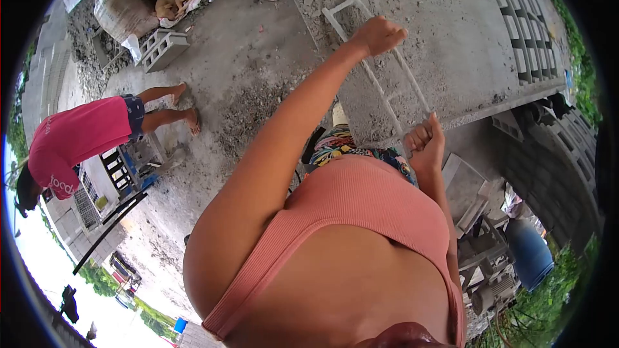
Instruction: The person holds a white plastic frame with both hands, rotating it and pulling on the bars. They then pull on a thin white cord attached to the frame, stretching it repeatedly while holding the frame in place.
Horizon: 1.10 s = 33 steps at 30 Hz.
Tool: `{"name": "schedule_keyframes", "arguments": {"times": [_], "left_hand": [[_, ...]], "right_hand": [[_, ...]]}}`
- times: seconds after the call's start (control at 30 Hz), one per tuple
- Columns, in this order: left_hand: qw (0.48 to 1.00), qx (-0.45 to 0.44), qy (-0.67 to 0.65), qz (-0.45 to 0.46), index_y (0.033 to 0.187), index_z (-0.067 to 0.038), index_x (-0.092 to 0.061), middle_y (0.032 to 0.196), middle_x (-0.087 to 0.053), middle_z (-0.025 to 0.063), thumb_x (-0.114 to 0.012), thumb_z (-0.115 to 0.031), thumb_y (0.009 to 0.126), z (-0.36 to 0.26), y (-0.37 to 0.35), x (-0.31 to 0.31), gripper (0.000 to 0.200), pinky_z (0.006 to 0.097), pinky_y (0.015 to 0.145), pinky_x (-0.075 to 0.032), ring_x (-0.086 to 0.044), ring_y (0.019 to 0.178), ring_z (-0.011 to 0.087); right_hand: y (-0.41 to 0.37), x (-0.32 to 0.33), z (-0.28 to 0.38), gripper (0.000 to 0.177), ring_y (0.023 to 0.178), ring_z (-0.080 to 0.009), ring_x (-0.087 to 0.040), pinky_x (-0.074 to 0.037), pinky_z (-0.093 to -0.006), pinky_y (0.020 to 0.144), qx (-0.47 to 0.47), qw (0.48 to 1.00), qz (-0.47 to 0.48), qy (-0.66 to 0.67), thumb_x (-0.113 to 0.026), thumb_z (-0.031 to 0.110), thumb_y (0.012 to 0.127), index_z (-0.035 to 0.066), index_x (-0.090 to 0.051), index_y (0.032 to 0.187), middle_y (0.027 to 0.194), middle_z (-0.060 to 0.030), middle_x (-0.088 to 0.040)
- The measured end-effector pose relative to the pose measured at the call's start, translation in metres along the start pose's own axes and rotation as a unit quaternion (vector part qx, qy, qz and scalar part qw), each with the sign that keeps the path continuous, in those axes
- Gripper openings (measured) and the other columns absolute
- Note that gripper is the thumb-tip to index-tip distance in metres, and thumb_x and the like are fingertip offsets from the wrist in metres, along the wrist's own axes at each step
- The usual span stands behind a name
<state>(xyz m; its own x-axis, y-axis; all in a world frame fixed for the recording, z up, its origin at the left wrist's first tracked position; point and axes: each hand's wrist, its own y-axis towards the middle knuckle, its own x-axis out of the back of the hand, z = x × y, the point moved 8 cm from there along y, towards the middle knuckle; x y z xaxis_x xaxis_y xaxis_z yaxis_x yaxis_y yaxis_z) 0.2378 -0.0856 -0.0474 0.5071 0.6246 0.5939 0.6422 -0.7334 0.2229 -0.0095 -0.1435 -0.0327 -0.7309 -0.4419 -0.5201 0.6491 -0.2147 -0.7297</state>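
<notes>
A pale, ladder-like frame (373,82) with two long bars and a few crosspieces extends over a grey, dusty slab (445,32). My left hand (379,35) reaches far across it, its fingers closed at the frame near the far end. Closer to my body, my right hand (424,144) is also closed, around the frame's near end. The fingers hide the exact spots they grip. Patterned shorts (335,144) and part of one foot show below my pink top (361,193).
A person in a pink shirt (84,132) bends over at the left. Hollow blocks (525,32) stand along the slab's right side, with another block (164,51) near a sack (124,16). A blue barrel (529,254) and a motor (493,293) are lower right.
</notes>
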Motion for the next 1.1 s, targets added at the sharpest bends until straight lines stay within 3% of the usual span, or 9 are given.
{"name": "schedule_keyframes", "arguments": {"times": [0.23, 0.3, 0.4, 0.47, 0.53, 0.57, 0.77, 0.9, 1.1], "left_hand": [[0.988, -0.1, -0.016, -0.115, 0.047, -0.01, -0.039, 0.039, -0.032, 0.0037, -0.046, -0.029, 0.088, -0.091, -0.013, 0.018, 0.045, 0.0336, 0.051, -0.035, -0.032, 0.036, 0.0215], [0.983, -0.117, -0.012, -0.139, 0.047, -0.01, -0.038, 0.039, -0.031, 0.0039, -0.047, -0.027, 0.087, -0.105, -0.004, 0.025, 0.045, 0.0334, 0.051, -0.034, -0.032, 0.036, 0.0217], [0.96, -0.157, -0.097, -0.212, 0.042, -0.009, -0.037, 0.037, -0.033, 0.0052, -0.048, -0.028, 0.087, -0.123, 0.011, 0.036, 0.05, 0.0319, 0.048, -0.033, -0.035, 0.035, 0.0216], [0.948, -0.202, -0.151, -0.193, 0.047, -0.009, -0.039, 0.043, -0.036, 0.0053, -0.049, -0.022, 0.085, -0.137, 0.024, 0.032, 0.041, 0.0341, 0.051, -0.034, -0.038, 0.04, 0.0236], [0.94, -0.251, -0.127, -0.194, 0.048, -0.009, -0.039, 0.044, -0.038, 0.0055, -0.049, -0.022, 0.085, -0.157, 0.033, 0.02, 0.04, 0.0347, 0.054, -0.035, -0.04, 0.042, 0.024], [0.931, -0.291, -0.098, -0.197, 0.05, -0.009, -0.04, 0.045, -0.039, 0.0057, -0.05, -0.022, 0.084, -0.167, 0.036, 0.015, 0.039, 0.0353, 0.057, -0.036, -0.041, 0.044, 0.0243], [0.964, -0.216, 0.032, -0.151, 0.056, -0.009, -0.049, 0.061, -0.053, 0.0053, -0.049, -0.03, 0.086, -0.144, 0.06, -0.015, 0.037, 0.0374, 0.076, -0.037, -0.052, 0.068, 0.0235], [0.967, -0.162, 0.064, -0.184, 0.069, -0.007, -0.062, 0.09, -0.062, 0.0067, -0.046, -0.038, 0.087, -0.164, 0.055, -0.036, 0.039, 0.0467, 0.097, -0.028, -0.051, 0.108, 0.0255], [0.979, -0.138, 0.145, -0.025, 0.081, -0.008, -0.064, 0.097, -0.061, 0.0077, -0.039, -0.041, 0.089, -0.16, 0.155, -0.109, 0.043, 0.0525, 0.102, -0.022, -0.044, 0.119, 0.024]], "right_hand": [[-0.082, -0.015, 0.029, 0.041, 0.052, -0.0106, -0.033, -0.035, -0.0287, 0.06, 0.103, 0.967, 0.229, -0.053, -0.05, 0.047, 0.087, 0.013, -0.038, 0.069, 0.06, 0.0002, -0.034], [-0.1, -0.027, 0.042, 0.058, 0.066, -0.015, -0.047, -0.039, -0.0318, 0.08, 0.161, 0.912, 0.242, -0.289, -0.049, 0.059, 0.082, 0.003, -0.051, 0.097, 0.073, -0.0053, -0.046], [-0.121, -0.049, 0.049, 0.09, 0.083, -0.0223, -0.056, -0.035, -0.0393, 0.095, 0.076, 0.897, 0.362, -0.242, -0.054, 0.063, 0.072, -0.005, -0.037, 0.129, 0.085, -0.012, -0.054], [-0.122, -0.065, 0.065, 0.089, 0.083, -0.024, -0.059, -0.043, -0.0386, 0.085, 0.111, 0.853, 0.45, -0.24, -0.054, 0.056, 0.076, -0.004, -0.028, 0.136, 0.089, -0.0143, -0.055], [-0.1, -0.052, 0.07, 0.078, 0.08, -0.0227, -0.06, -0.048, -0.0357, 0.077, 0.005, 0.928, 0.278, -0.248, -0.055, 0.047, 0.081, -0.003, -0.03, 0.135, 0.089, -0.0155, -0.056], [-0.094, -0.053, 0.074, 0.06, 0.065, -0.014, -0.056, -0.047, -0.0268, 0.059, 0.026, 0.955, 0.178, -0.236, -0.052, 0.034, 0.088, -0.003, -0.035, 0.132, 0.078, -0.0092, -0.053], [-0.019, -0.009, 0.091, 0.038, 0.047, -0.0031, -0.029, -0.023, -0.0199, 0.039, 0.056, 0.937, -0.032, -0.344, -0.039, 0.025, 0.096, 0.005, -0.041, 0.128, 0.064, 0.0034, -0.037], [0.002, -0.019, 0.14, 0.025, 0.046, -0.0015, -0.029, -0.023, -0.0185, 0.038, 0.192, 0.915, -0.02, -0.354, -0.039, 0.02, 0.096, 0.005, -0.049, 0.113, 0.062, 0.0061, -0.037], [0.088, -0.007, 0.218, 0.021, 0.042, -0.0023, -0.03, -0.023, -0.0199, 0.036, 0.192, 0.913, -0.015, -0.359, -0.037, 0.018, 0.096, 0.005, -0.052, 0.103, 0.059, 0.0048, -0.038]]}}
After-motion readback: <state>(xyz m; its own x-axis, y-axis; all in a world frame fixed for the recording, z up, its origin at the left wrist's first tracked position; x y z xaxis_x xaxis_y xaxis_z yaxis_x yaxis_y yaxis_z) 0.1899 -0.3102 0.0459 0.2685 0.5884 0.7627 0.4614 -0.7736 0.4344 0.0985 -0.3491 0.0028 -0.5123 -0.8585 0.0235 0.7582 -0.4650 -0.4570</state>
